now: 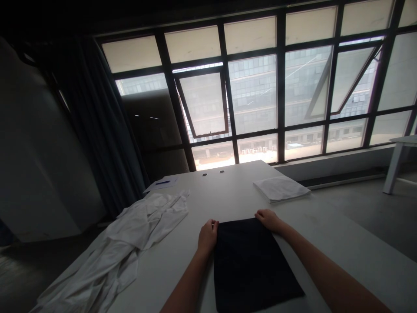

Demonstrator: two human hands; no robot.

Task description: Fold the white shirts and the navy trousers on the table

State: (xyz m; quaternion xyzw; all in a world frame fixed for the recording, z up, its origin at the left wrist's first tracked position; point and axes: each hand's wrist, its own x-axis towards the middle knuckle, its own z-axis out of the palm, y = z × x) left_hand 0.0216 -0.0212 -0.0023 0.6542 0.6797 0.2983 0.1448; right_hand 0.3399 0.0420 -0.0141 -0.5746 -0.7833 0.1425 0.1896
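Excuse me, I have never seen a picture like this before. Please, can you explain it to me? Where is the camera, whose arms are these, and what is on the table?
There is no machine here. This one picture comes from a camera worn on a person's head, so you see what that person sees, looking forward and down. The arms are the wearer's own. The left hand and the right hand both touch the far edge of a dark cloth lying flat on a white table. I cannot tell if they grip it. Also on the table are a crumpled white garment, a folded white cloth and a sheet of paper. Behind the table is a large window.
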